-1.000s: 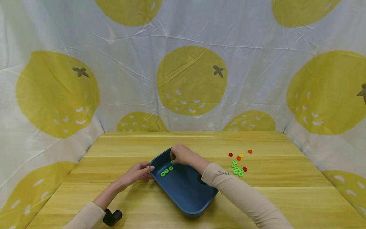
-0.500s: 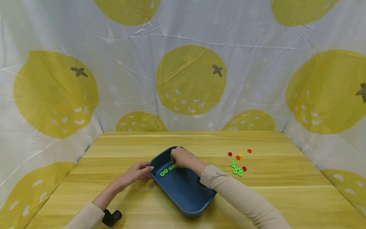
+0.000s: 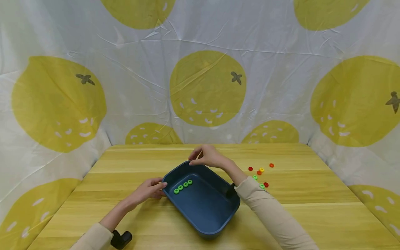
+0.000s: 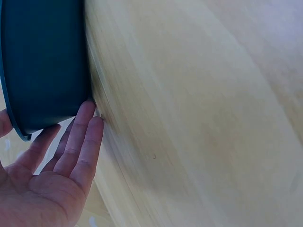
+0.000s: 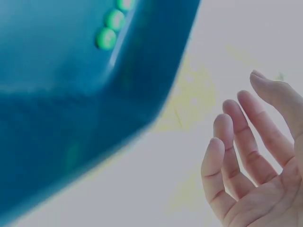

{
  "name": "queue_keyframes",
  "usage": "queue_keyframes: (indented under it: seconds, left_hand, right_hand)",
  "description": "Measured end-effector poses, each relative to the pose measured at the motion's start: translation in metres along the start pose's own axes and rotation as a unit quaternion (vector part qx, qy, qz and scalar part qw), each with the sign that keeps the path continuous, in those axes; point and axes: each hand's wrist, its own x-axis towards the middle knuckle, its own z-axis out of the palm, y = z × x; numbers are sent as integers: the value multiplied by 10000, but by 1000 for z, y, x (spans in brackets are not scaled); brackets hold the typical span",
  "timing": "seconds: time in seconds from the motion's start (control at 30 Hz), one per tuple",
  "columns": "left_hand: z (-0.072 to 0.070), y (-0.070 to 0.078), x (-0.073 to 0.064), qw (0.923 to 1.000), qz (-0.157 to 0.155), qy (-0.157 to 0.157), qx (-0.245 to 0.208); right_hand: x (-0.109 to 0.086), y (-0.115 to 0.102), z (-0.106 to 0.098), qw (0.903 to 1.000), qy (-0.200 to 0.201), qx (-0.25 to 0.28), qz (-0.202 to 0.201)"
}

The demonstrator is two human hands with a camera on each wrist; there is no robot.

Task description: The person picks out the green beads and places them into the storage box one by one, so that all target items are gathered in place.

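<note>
A dark blue rectangular tray with raised walls sits at an angle on the table. Its left corner is held by my left hand, thumb at the rim and fingers against the outer wall, as the left wrist view shows of the hand. Inside, several small green rings lie in a slanted row along the far left wall. Over the far rim hovers my right hand; in the right wrist view the hand has relaxed fingers and nothing in it, apart from the tray wall.
Loose rings lie on the wooden table right of the tray: green, dark red, yellow and orange. My right sleeve hides part of that group. A lemon-print curtain encloses the table's back and sides.
My right hand has let go of a green ring at the row's far end and risen out of the tray to above its far rim. My left hand keeps its hold.
</note>
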Motion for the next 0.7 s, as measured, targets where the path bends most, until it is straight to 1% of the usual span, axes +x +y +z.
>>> queue_keyframes:
  seconds: [0.1, 0.2, 0.3, 0.4, 0.53, 0.7]
  left_hand:
    - [0, 1, 0, 10000, 4, -1, 5]
    - [0, 1, 0, 10000, 29, -23, -5]
    - [1, 2, 0, 10000, 30, -32, -6]
    - [1, 2, 0, 10000, 15, -21, -1]
    - [1, 2, 0, 10000, 18, -32, 11]
    - [0, 1, -1, 10000, 40, -48, 25]
  right_hand:
    - [-9, 3, -17, 9995, 293, 66, 114]
    - [-21, 10, -34, 9978, 606, 124, 234]
    - [-37, 22, -48, 9956, 853, 211, 331]
    - [-55, 35, -60, 9922, 1036, 322, 612]
    - [-81, 55, -67, 9846, 1327, 367, 1078]
    - [-110, 80, -67, 9777, 1522, 324, 1413]
